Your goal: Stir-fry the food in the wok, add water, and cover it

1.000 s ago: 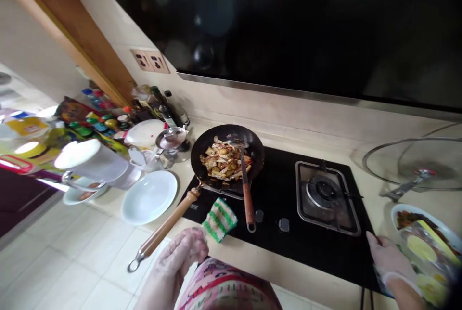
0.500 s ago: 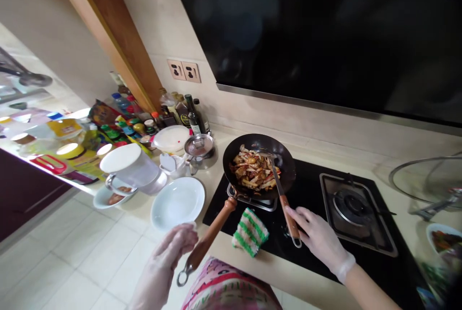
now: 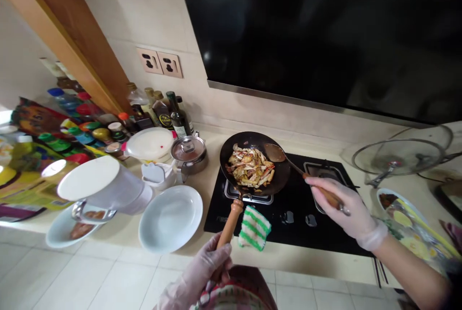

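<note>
Both hands have closed in: left hand (image 3: 209, 266) is gripping the wok handle (image 3: 228, 221), right hand (image 3: 348, 211) is lifting the spatula (image 3: 285, 157); stir-fry (image 3: 250, 170) looking cooked, white plate (image 3: 170, 218) waiting unfilled.

I see a black wok (image 3: 254, 163) with a tan wooden handle (image 3: 228, 224), a green-and-white striped cloth (image 3: 254, 227), a white plate (image 3: 170, 218), a black stove (image 3: 288, 204), and a cream table (image 3: 202, 180).

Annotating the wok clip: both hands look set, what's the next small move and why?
Probably lower the spatula into the stir-fry and turn it. The right hand holds the spatula by its handle, blade raised at the wok's far rim, while the left hand has a grip on the wok handle.
</note>
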A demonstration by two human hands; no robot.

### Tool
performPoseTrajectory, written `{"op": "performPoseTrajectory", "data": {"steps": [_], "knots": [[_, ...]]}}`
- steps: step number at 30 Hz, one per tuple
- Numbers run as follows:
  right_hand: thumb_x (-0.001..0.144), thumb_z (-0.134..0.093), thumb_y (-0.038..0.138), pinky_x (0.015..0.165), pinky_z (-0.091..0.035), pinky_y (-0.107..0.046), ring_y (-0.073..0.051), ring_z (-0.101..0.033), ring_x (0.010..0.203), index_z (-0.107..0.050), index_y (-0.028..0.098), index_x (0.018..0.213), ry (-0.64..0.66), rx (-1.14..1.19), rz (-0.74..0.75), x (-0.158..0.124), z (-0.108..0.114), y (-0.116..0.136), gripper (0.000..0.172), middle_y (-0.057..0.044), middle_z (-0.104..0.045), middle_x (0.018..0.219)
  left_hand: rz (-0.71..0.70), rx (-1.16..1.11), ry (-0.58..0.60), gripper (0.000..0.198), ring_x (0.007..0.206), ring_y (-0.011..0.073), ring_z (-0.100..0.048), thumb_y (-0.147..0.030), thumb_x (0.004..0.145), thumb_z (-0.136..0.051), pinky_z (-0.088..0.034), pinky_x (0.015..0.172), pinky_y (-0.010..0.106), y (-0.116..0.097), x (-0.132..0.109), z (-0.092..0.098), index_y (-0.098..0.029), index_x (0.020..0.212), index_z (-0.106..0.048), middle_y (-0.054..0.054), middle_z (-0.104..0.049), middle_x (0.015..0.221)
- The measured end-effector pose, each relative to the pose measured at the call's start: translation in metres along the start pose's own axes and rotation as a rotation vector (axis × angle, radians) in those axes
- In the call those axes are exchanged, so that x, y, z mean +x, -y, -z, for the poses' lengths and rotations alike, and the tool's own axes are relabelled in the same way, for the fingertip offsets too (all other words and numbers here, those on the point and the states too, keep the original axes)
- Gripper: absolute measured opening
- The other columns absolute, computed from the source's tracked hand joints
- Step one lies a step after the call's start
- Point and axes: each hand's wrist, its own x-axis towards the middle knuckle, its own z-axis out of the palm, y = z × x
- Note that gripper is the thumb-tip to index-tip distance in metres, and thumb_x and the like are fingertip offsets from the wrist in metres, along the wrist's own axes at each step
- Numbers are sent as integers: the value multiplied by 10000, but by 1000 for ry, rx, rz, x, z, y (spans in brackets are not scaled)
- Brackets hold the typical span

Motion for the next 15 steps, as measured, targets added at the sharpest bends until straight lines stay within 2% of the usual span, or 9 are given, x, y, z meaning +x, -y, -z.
{"op": "performPoseTrajectory", "data": {"steps": [3, 5, 7, 9, 10, 12, 15], "knots": [[900, -602, 321, 812, -567, -313, -200, -737, 860, -723, 292, 1040, 48, -76, -186, 48, 12, 19, 188, -19, -781, 988, 16, 21, 1, 898, 344, 84, -495, -656, 630, -801, -253, 334, 182, -3, -2, -3, -183, 1283, -407, -83, -621, 557], [849, -621, 314, 652, -547, -295, -184, -704, 652, -730, 256, 863, 81, -93, -397, 81, 17, 24, 124, -12, -759, 777, 10, 48, -7, 902, 325, 80, -476, -669, 647, -777, -217, 312, 180, -2, -1, -4, -190, 1302, -385, -89, -619, 551], [808, -623, 295, 466, -462, -263, -161, -620, 461, -688, 213, 746, 63, 12, -673, 99, 18, 19, 121, -11, -676, 574, -2, 74, -8, 889, 314, 77, -465, -674, 676, -748, -208, 305, 176, 1, 3, -4, -192, 1320, -369, -94, -610, 536], [786, -608, 300, 362, -384, -240, -158, -571, 373, -661, 187, 757, -29, 205, -890, 93, 8, 3, 128, -10, -617, 476, -5, 104, -19, 865, 297, 75, -437, -687, 702, -714, -210, 305, 173, 7, 10, -3, -183, 1318, -374, -110, -570, 482], [792, -571, 309, 360, -397, -232, -158, -580, 378, -657, 182, 808, -77, 256, -926, 81, -2, -6, 154, -8, -619, 477, -2, 119, -25, 852, 291, 73, -418, -690, 712, -703, -214, 307, 172, 10, 13, -2, -177, 1313, -384, -119, -545, 455], [723, -643, 389, 389, -464, -232, -161, -613, 405, -656, 180, 872, -299, 612, -1016, 49, -32, -26, 257, -21, -669, 518, 8, 140, -16, 827, 279, 72, -391, -687, 733, -684, -209, 313, 171, 14, 18, 0, -174, 1316, -399, -125, -520, 424], [611, -753, 474, 486, -558, -264, -191, -693, 510, -653, 192, 890, -485, 924, -1065, 10, -83, -40, 410, -34, -718, 572, 13, 159, 21, 756, 268, 79, -400, -633, 792, -656, -167, 332, 174, 17, 22, 1, -188, 1347, -399, -111, -543, 433]]}}
